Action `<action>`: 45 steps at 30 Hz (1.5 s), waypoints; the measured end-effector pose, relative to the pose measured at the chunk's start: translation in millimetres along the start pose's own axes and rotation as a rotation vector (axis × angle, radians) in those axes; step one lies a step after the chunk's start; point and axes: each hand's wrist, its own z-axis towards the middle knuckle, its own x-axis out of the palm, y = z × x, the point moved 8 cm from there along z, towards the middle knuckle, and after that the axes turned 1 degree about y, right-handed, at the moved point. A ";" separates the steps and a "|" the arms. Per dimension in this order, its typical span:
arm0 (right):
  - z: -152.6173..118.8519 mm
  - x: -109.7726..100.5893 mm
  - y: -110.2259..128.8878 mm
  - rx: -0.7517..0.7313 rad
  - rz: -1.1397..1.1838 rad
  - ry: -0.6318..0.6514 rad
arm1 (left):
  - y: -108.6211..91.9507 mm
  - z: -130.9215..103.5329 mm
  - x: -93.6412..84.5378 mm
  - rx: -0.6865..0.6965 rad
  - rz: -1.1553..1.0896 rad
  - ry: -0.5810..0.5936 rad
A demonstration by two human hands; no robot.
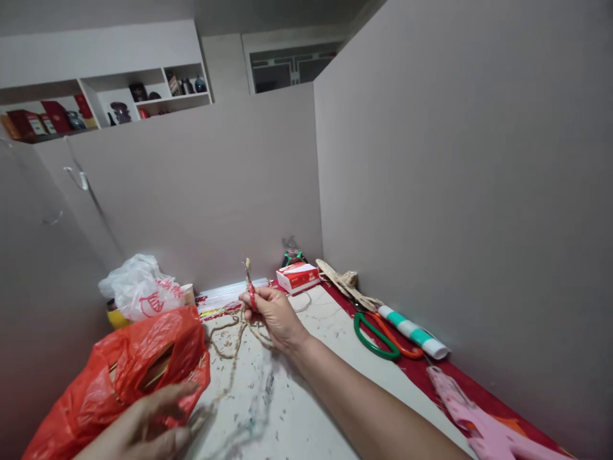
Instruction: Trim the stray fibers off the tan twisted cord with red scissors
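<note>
My right hand [278, 313] is raised over the table and pinches a bundle of braided straw cord, with a short tip poking up above the fingers. A small red piece [251, 295] sits at the pinch; I cannot tell exactly what it is. Below the fingers, several lengths of straw cord [237, 338] hang or trail onto the white tabletop. At lower left, my left hand [153, 418] is slightly blurred, its fingers stretched out and apart beside a red plastic bag [143, 338]. Thin straw-coloured pieces show through the bag's opening.
A white plastic bag [148, 291] stands behind the red one. A red-and-white box [297, 277] is at the back. Along the right edge lie green- and orange-handled scissors [378, 338], a striped roll [414, 332] and a pink glue gun [474, 415]. Grey partitions surround the table.
</note>
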 end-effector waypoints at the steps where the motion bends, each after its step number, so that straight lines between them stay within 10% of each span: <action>1: -1.8 2.1 -1.7 0.009 -0.014 0.017 | -8.3 1.6 2.0 0.013 -0.054 0.021; 6: -9.3 10.4 -9.1 0.017 -0.102 0.088 | -50.4 24.9 22.4 0.117 -0.295 -0.041; 13: -12.3 13.5 -14.4 -0.033 -0.236 0.101 | -41.9 50.7 82.3 0.040 -0.742 0.112; 26: -20.8 21.0 -27.1 0.001 -0.319 0.146 | -14.7 38.9 73.2 -0.227 -0.944 0.224; 39: -54.0 43.3 -71.1 0.252 -0.293 0.316 | 9.2 -5.1 74.7 -0.162 -0.951 0.373; 45: -49.7 39.1 -71.5 0.230 -0.178 0.222 | 10.3 0.9 71.6 -0.087 -0.936 0.220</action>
